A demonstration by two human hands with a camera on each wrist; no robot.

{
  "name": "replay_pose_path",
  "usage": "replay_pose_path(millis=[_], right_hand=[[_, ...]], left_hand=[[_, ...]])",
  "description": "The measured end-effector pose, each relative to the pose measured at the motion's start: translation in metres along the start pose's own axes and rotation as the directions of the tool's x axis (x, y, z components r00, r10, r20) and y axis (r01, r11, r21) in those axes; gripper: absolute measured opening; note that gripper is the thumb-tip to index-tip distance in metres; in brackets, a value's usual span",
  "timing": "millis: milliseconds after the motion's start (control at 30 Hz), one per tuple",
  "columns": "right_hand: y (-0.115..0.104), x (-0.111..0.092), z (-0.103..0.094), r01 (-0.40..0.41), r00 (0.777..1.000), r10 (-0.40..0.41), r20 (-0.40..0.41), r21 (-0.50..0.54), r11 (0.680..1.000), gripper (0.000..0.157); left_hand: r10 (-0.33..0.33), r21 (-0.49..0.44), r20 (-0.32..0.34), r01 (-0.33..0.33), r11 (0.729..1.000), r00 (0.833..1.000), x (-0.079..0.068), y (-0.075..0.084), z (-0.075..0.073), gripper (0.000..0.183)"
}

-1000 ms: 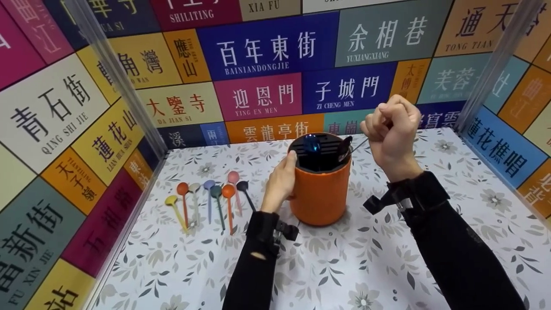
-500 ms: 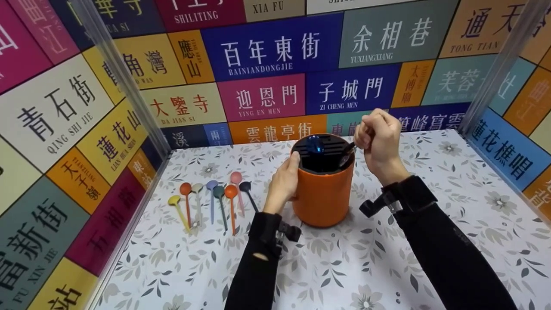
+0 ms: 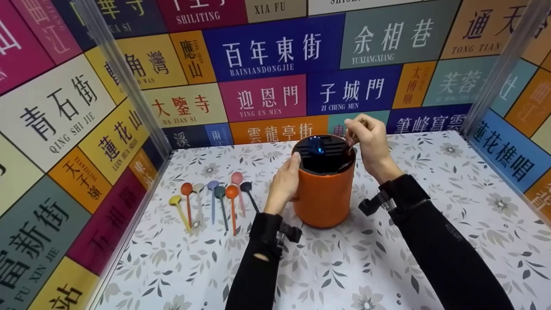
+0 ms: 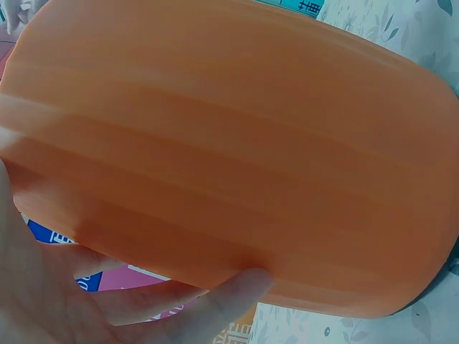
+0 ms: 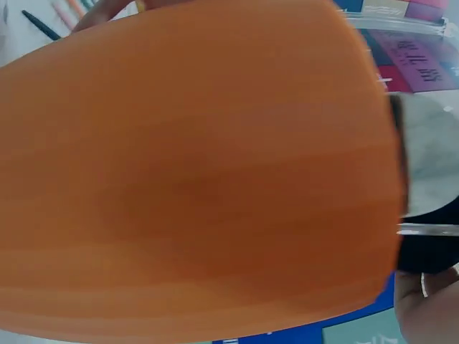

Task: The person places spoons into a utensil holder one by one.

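Note:
An orange cylindrical utensil holder (image 3: pixel 323 200) with a black slotted top stands upright on the table. My left hand (image 3: pixel 284 183) grips its left side, thumb up near the rim; in the left wrist view the fingers (image 4: pixel 237 297) lie along the orange wall (image 4: pixel 237 158). At the right side of the rim my right hand (image 3: pixel 371 142) pinches a small shiny spoon (image 3: pixel 351 140), mostly hidden by the fingers and the holder. In the right wrist view a thin shiny handle (image 5: pixel 430 229) shows beyond the rim. A glossy blue spoon head (image 3: pixel 316 144) shows at the slotted top.
Left of the holder, several coloured spoons lie spread side by side, among them a yellow spoon (image 3: pixel 175 200), a pink spoon (image 3: pixel 237 178) and a black spoon (image 3: pixel 246 187). The leaf-patterned table (image 3: pixel 327 267) is bounded by sign-covered walls (image 3: pixel 271 51).
My right hand has moved left and down to the holder's rim and turned over, carrying the spoon. Its head, visible above the opening before, is now mostly hidden. My left hand keeps its grip.

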State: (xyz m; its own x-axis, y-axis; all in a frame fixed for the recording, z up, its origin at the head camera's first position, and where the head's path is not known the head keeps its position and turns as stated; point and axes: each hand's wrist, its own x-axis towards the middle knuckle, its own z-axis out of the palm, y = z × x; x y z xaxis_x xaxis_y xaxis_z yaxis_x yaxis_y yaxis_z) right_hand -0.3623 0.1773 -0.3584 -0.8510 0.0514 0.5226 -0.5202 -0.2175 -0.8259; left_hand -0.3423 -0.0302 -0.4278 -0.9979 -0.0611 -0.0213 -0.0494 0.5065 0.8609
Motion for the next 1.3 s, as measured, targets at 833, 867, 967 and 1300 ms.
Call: replay_pose_path(millis=[833,867,967,1300], right_hand=[[0.021,-0.010,-0.010,-0.096,0.987,0.133,0.090,-0.331,0.939,0.035],[0.021,-0.010,-0.012,-0.098,0.986,0.137,0.093,-0.332,0.938,0.036],[0.022,-0.010,-0.018,-0.108,0.985,0.143,0.093,-0.306,0.946,0.040],[0.025,-0.012,-0.035,-0.223,0.973,0.229,0.013,-0.182,0.958,0.046]], left_hand=[[0.037,0.016,0.006,-0.037,0.999,0.999,-0.001,0.001,0.000,0.070],[0.035,0.017,0.006,-0.035,0.999,0.999,-0.001,0.001,0.000,0.070],[0.028,0.014,0.001,-0.028,1.000,1.000,-0.001,0.001,0.000,0.070],[0.030,0.018,0.003,-0.031,0.999,1.000,0.001,0.000,0.000,0.071]])
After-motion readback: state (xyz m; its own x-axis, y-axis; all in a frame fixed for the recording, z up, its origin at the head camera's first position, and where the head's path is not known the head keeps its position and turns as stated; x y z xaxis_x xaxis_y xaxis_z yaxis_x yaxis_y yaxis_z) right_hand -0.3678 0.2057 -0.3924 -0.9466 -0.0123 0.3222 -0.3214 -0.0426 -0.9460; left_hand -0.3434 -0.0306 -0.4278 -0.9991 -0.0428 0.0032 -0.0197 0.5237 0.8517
